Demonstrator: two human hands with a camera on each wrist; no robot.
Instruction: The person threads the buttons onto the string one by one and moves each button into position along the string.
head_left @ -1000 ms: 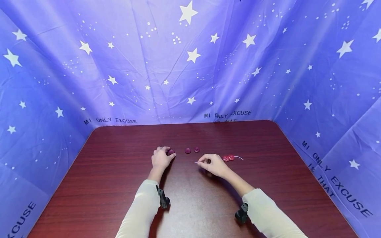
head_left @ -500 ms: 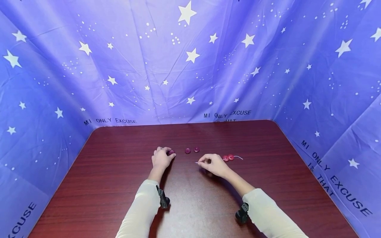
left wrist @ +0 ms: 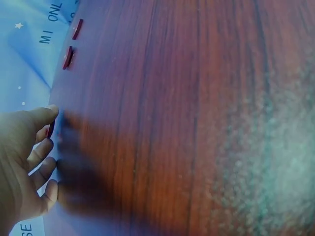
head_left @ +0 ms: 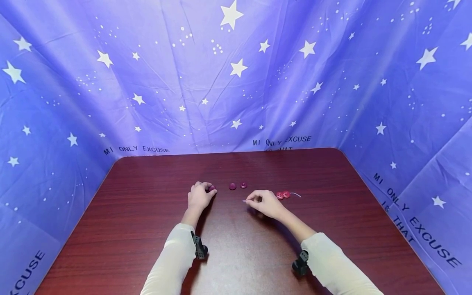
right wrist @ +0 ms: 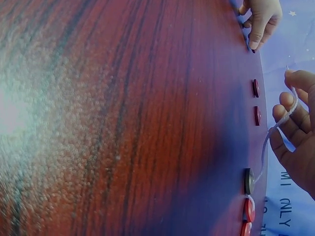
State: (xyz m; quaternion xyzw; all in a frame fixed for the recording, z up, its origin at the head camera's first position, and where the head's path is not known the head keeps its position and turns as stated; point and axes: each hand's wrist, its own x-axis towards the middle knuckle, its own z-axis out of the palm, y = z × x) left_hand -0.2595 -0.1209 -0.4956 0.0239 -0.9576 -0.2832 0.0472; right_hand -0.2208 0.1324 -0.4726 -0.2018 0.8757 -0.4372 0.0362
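Observation:
My left hand point(head_left: 199, 195) rests at the left on the table and holds a dark maroon button point(head_left: 212, 188) between thumb and index finger. In the left wrist view this button point(left wrist: 50, 129) shows edge-on, partly covered by fingers. Two loose maroon buttons, one point(head_left: 232, 186) beside the other point(head_left: 243, 185), lie flat between the hands. My right hand point(head_left: 266, 203) pinches a white cord point(right wrist: 276, 124) near its end, and a short tip sticks out past the fingers. Along the cord sit red buttons point(head_left: 283, 195) and a dark button point(right wrist: 248, 181), which the right hand hides in the head view.
The dark red wood-grain table point(head_left: 147, 229) has its far edge point(head_left: 228, 153) behind the buttons. A blue-purple curtain point(head_left: 236, 94) with white stars surrounds its back and sides. The cord's other end point(head_left: 296, 194) trails right of the red buttons.

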